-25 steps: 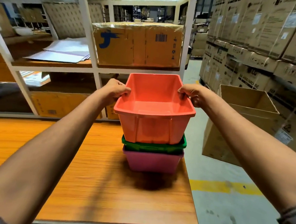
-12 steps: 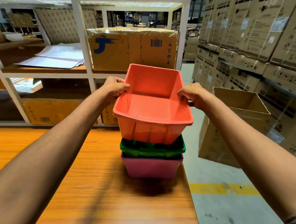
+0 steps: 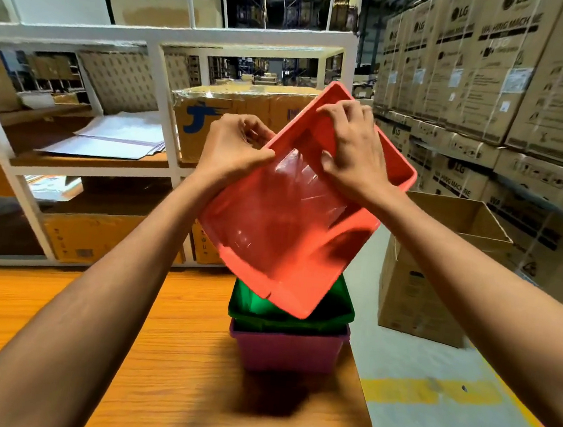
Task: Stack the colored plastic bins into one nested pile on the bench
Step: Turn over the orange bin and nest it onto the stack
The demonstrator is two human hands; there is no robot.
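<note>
Single head-worn view looks forward and down, close over the bench [image 3: 163,357].

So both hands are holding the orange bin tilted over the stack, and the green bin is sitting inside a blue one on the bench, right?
Not quite: the head view shows the green bin nested in a pink bin, not blue. The rest holds.

A white shelving rack [image 3: 159,43] is standing behind the table, carrying a taped cardboard box [image 3: 220,118] with a blue logo and loose white sheets [image 3: 115,138]. Tall stacks of washing-machine cartons [image 3: 494,61] are lining the right side. An open cardboard box [image 3: 417,288] is sitting on the concrete floor [image 3: 430,365], near a yellow floor stripe [image 3: 428,392].
</note>
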